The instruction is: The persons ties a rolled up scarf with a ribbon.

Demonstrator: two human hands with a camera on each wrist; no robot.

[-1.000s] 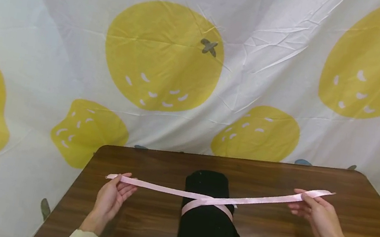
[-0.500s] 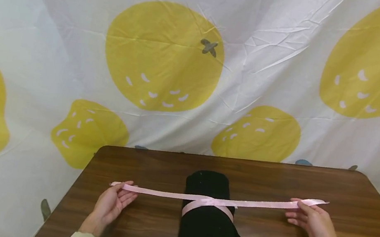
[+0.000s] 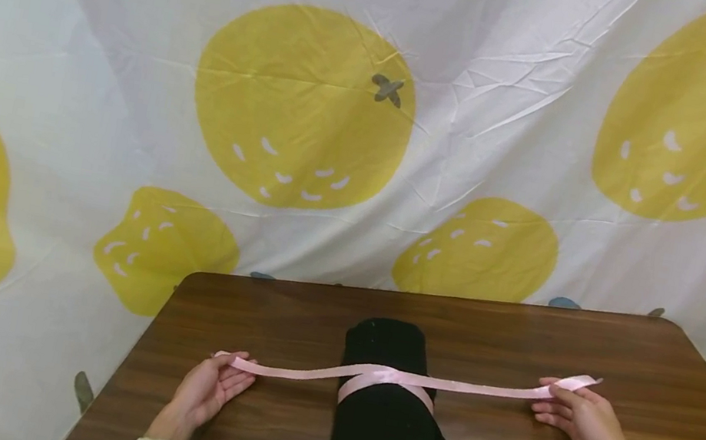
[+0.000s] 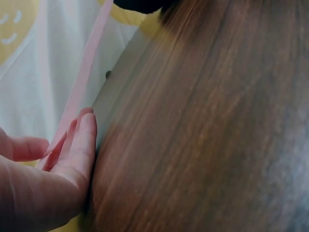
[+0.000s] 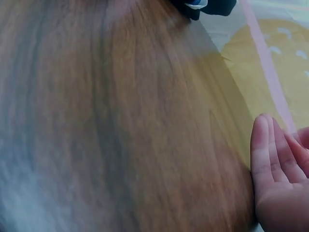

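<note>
A black rolled cloth (image 3: 387, 436) lies lengthwise on the table in the head view. Around its upper part runs a pink ribbon (image 3: 472, 388), whose two ends cross on top of the roll. My left hand (image 3: 204, 390) pinches the left end between thumb and fingers, and that side sags a little. On the other side my right hand (image 3: 591, 431) pinches the right end, with a short tail sticking out past the thumb. In the left wrist view the ribbon (image 4: 87, 63) rises from between thumb and fingers. The roll's underside is hidden.
The brown wooden table (image 3: 261, 430) has rounded far corners. Behind it hangs a white curtain (image 3: 101, 92) printed with yellow fruit, close to the table's back edge.
Both hands have come slightly lower and a little inward with the ribbon ends. The ribbon's left side has slackened from straight to sagging, while the roll stays in place.
</note>
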